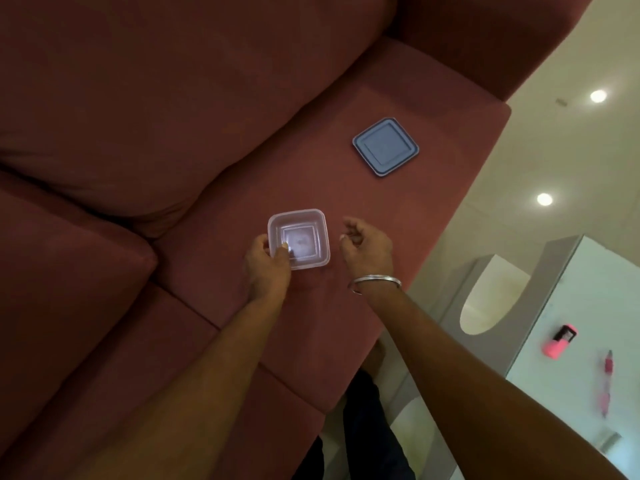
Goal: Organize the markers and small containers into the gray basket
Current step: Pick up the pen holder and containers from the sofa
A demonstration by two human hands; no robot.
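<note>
Gripping clear container [304, 233] at near-left rim: left hand [268, 268], thumb inside. Right hand [367, 249] just beside, fingers loosely curled, empty. Blue lid [385, 147] near sofa seat [346, 195] front edge.

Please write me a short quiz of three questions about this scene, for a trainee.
1. Which hand grips the clear container?
2. True or false: the blue lid is closed on the container.
3. The pink highlighter lies on: A) a shelf, B) the white table, C) the blue lid.
Key:
1. The left hand.
2. False; it lies apart on the sofa.
3. B.
</note>
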